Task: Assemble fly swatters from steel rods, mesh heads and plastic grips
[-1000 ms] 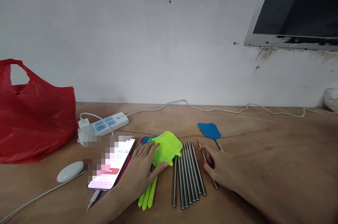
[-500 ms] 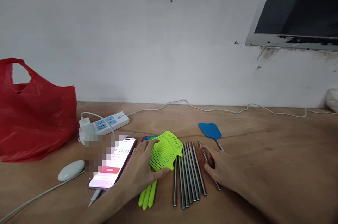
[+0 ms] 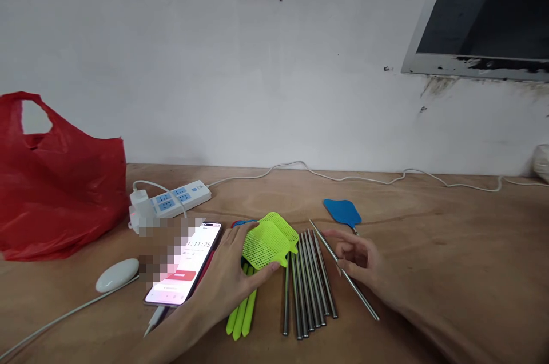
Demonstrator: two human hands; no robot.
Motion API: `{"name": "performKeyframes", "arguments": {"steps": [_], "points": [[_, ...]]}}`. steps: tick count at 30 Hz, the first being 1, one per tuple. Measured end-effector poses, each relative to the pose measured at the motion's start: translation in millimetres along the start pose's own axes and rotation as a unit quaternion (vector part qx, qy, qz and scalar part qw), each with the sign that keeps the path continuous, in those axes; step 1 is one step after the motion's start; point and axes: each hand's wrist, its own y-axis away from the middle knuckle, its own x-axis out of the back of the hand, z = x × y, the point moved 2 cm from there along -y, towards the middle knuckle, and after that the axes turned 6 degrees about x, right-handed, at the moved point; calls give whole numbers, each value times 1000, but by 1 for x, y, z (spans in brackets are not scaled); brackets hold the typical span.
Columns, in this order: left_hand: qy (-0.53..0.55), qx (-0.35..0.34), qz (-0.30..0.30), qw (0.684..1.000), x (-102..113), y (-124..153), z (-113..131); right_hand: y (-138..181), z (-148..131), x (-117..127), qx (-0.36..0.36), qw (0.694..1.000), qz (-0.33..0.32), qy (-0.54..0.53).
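My left hand (image 3: 229, 267) is closed round the edge of a yellow-green mesh fly swatter head (image 3: 266, 247), thumb at its near side and fingers at the far side. Another head of that colour lies partly beneath it. Yellow-green plastic handles (image 3: 242, 315) stick out below my palm. Between thumb and fingers, my right hand (image 3: 358, 255) grips a thin metal rod (image 3: 355, 288), held at a slant. Several similar metal rods (image 3: 311, 290) lie side by side between my hands. Beyond my right hand lies a blue fly swatter head (image 3: 343, 212) on a metal stem, partly hidden.
A lit phone (image 3: 184, 267) lies left of my left hand, partly blurred out. Behind it are a white power strip (image 3: 195, 195) and a red plastic bag (image 3: 64, 192). A white mouse-shaped object (image 3: 117, 275) rests at left. A white cable (image 3: 343, 179) runs along the wall.
My right hand has lifted the metal rod and turned it, so its near end now points farther right. The upper yellow-green head in my left hand has shifted slightly up and right.
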Motion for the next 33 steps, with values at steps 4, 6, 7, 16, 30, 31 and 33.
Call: {"name": "performKeyframes", "arguments": {"steps": [4,6,7,16,30,31,33], "points": [[9,-2,0,1000,1,0,1,3,0,0,-46,993,-88,-70],[15,-2,6,1000,2,0,1,5,1,-2,-68,982,-144,-103],[17,-1,8,1000,2,0,1,5,1,-4,-73,977,-164,-117],[8,8,14,1000,2,2,3,8,-2,-14,-53,971,-178,-149],[0,9,10,1000,1,-1,0,5,-4,-11,-79,983,-132,-99],[5,9,14,1000,1,-1,0,5,-4,-10,-86,983,-131,-92],[20,3,23,1000,1,-1,0,5,-4,-9,-96,983,-132,-88]]}}
